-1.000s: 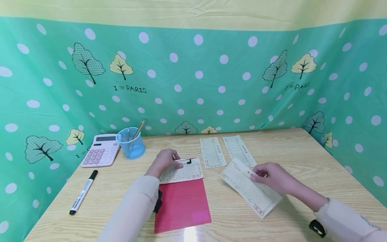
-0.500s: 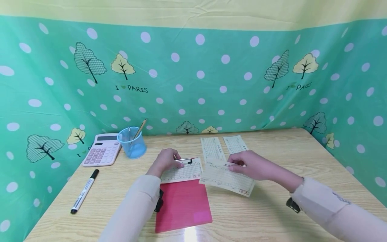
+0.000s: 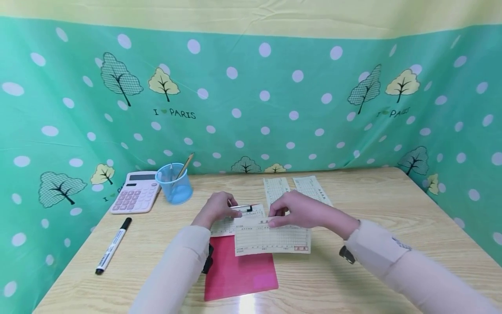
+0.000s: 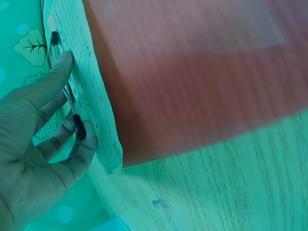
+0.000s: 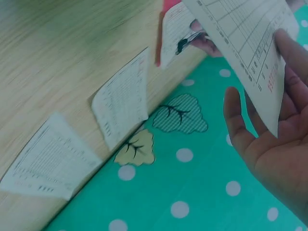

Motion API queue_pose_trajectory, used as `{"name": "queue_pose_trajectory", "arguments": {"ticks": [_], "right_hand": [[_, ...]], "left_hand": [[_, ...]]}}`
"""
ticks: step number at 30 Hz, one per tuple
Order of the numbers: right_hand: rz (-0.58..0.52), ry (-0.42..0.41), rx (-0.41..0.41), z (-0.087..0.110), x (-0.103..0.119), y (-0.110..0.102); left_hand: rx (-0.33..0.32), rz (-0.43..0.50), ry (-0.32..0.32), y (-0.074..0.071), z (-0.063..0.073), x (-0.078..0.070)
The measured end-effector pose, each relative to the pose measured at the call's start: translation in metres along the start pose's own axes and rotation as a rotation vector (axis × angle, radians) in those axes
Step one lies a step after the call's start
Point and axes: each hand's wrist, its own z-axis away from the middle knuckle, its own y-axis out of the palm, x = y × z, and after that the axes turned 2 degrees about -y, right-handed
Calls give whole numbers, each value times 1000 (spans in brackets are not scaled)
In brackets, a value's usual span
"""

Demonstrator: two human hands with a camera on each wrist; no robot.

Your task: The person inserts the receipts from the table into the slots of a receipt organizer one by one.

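With thumb and fingers my left hand (image 3: 219, 209) pinches the metal clip (image 4: 70, 91) at the top of a red clipboard (image 3: 241, 279). A printed form (image 4: 89, 72) lies on the board's upper end, beneath the clip. My right hand (image 3: 294, 210) pinches a second printed form (image 3: 272, 240) by its top edge. That sheet is held over the board, covering part of the first form and the red surface in the head view. In the right wrist view the held form (image 5: 245, 43) hangs between thumb and fingers.
Two more forms (image 3: 276, 187) (image 3: 312, 188) lie at the back of the wooden table (image 3: 384, 209). On the left are a pink calculator (image 3: 135, 194), a blue pen cup (image 3: 176, 189) with pencils, and a marker (image 3: 113, 246). A patterned curtain (image 3: 251, 100) stands behind.
My right hand has carried its form leftward from the table's right side to over the clipboard, turning the sheet level. My left hand has stayed at the clip.
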Motion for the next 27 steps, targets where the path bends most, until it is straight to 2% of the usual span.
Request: {"name": "queue_pose_trajectory", "arguments": {"ticks": [6, 13, 20, 27], "right_hand": [[13, 1, 48, -24, 5, 11], [54, 10, 63, -50, 6, 31], [91, -21, -6, -72, 4, 51], [179, 56, -55, -83, 2, 63]], "left_hand": [[5, -22, 30, -1, -1, 1], [24, -36, 47, -4, -1, 1], [19, -56, 66, -5, 0, 0], [8, -72, 86, -5, 1, 0]]}}
